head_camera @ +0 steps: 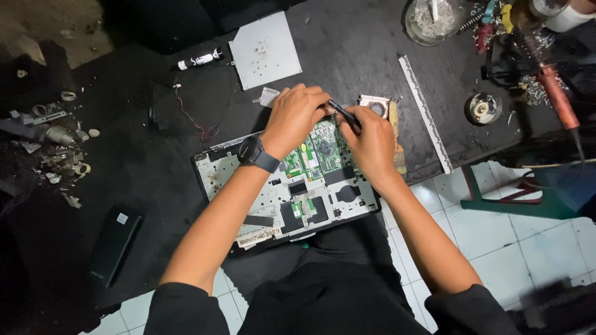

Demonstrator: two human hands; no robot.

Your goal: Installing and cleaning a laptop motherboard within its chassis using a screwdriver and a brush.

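An opened laptop chassis (261,198) lies on a black work surface, its green circuit board (313,155) exposed. My left hand (292,118), with a dark watch on the wrist, rests curled on the board's far edge. My right hand (369,142) grips a black screwdriver (343,115), whose tip points down and left between the two hands. What the tip touches is hidden by my left hand. A small cooling fan (375,107) lies just beyond my right hand.
A grey metal plate (266,49), a black marker-like tool (200,60), a long grey strip (425,115), a laptop battery (115,245), a brush (396,139), a glass ashtray (433,20), a tin of small parts (483,108), a soldering iron (555,99) and scrap debris (56,142) surround the chassis.
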